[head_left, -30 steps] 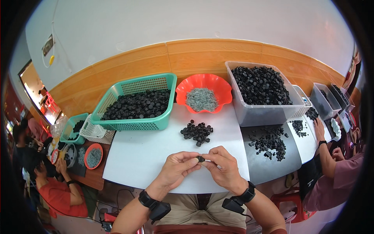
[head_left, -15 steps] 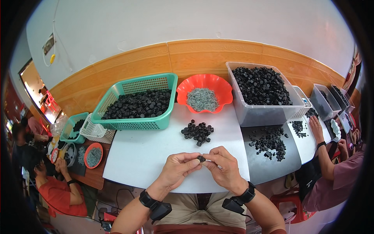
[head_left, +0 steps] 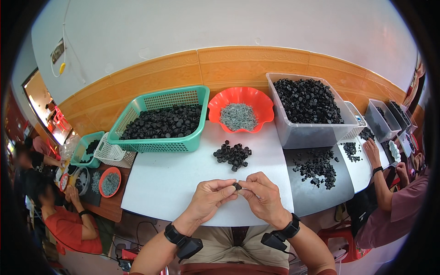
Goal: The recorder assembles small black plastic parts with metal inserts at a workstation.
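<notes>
Pinched between both hands is a small black plastic part (head_left: 237,186), above the near edge of the white table (head_left: 160,178). The fingertips of my left hand (head_left: 208,197) close on its left side. My right hand (head_left: 262,196) grips it from the right with thumb and forefinger; the fingertips cover much of it. Just beyond the hands lies a loose pile of black plastic parts (head_left: 233,156). Behind that pile stands a red wavy-rimmed bowl (head_left: 216,106) of grey metal screws or pins (head_left: 238,116).
A green basket (head_left: 172,145) of black parts stands back left; a clear bin (head_left: 311,134) of black parts, back right. More small black parts (head_left: 321,170) lie on a dark mat (head_left: 300,201). Co-workers sit left (head_left: 75,229) and right (head_left: 394,211).
My hands and the small black part stay almost still. At the right, the co-worker's hand has shifted slightly.
</notes>
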{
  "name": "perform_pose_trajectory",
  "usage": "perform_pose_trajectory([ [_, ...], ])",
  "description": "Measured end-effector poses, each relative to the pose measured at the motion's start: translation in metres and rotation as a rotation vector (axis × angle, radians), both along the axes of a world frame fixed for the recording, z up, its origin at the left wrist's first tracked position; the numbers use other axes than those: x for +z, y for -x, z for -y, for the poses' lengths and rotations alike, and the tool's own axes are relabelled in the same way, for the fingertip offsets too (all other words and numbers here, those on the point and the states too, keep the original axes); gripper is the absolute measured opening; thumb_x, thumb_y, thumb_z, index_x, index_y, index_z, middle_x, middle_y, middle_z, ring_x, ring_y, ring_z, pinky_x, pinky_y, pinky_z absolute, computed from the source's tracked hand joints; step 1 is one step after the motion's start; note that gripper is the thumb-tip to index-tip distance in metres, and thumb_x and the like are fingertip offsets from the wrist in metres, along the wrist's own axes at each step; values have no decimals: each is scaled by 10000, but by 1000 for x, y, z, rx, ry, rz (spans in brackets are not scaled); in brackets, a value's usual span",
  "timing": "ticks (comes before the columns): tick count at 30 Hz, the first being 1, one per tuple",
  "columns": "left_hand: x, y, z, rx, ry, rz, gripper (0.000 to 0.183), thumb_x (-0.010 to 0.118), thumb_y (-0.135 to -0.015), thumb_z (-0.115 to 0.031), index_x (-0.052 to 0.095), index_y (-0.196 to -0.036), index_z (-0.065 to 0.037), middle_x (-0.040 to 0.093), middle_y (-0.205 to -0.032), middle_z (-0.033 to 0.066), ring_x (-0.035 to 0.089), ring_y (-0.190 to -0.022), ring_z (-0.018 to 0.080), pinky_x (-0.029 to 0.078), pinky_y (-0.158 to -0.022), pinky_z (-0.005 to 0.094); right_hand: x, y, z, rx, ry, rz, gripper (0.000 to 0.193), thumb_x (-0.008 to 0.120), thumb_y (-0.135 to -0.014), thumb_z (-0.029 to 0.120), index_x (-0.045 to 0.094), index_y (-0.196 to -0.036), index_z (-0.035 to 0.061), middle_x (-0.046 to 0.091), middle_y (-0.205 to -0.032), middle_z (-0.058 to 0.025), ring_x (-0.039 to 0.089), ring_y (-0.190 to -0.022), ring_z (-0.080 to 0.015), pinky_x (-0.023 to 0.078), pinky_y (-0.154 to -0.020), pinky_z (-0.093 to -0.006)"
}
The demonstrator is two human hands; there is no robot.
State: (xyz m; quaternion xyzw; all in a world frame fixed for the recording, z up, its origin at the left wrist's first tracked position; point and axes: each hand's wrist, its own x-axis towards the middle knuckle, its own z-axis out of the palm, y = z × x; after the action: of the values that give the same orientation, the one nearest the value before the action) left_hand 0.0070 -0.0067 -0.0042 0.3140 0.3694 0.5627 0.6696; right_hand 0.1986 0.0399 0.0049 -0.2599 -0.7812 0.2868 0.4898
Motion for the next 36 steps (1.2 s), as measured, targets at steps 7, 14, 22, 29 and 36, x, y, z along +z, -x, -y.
perform_pose_trajectory([
  [7, 0, -1, 0, -6, 14, -18, 284, 667, -976, -59, 660, -1243, 38, 711, -1117, 113, 703, -957, 158, 603, -901, 291, -2, -1, 1, -5, -19, 27, 289, 774, -825, -27, 733, -1104, 41, 640, -952, -96, 640, -764, -196, 516, -636, -284],
  [14, 0, -1, 0, -7, 6, -24, 286, 672, -980, -81, 663, -1241, 37, 715, -1092, 102, 700, -943, 153, 598, -890, 294, -4, -2, 0, -1, -74, 53, 306, 760, -828, -48, 714, -1117, 40, 634, -973, -108, 663, -751, -215, 539, -625, -295],
  [22, 1, -2, 1, -5, 14, -26, 287, 670, -984, -96, 666, -1237, 40, 714, -1076, 99, 691, -923, 145, 592, -870, 293, -3, -3, 1, -9, -138, 85, 327, 746, -810, -81, 687, -1113, 26, 632, -977, -117, 686, -746, -239, 559, -618, -322],
  [29, 3, -5, 1, 1, 5, -38, 294, 668, -988, -104, 664, -1240, 47, 712, -1082, 109, 687, -926, 146, 589, -864, 295, -4, -3, 3, -39, -198, 142, 356, 747, -774, -94, 680, -1104, 22, 623, -973, -115, 687, -730, -254, 563, -587, -339],
  [36, -1, -5, 1, -7, -27, -92, 298, 672, -988, -113, 666, -1236, 52, 724, -1036, 111, 695, -889, 152, 588, -839, 285, -4, -4, 2, -39, -192, 124, 385, 736, -765, -116, 685, -1117, 29, 623, -973, -111, 686, -730, -252, 565, -589, -338],
])
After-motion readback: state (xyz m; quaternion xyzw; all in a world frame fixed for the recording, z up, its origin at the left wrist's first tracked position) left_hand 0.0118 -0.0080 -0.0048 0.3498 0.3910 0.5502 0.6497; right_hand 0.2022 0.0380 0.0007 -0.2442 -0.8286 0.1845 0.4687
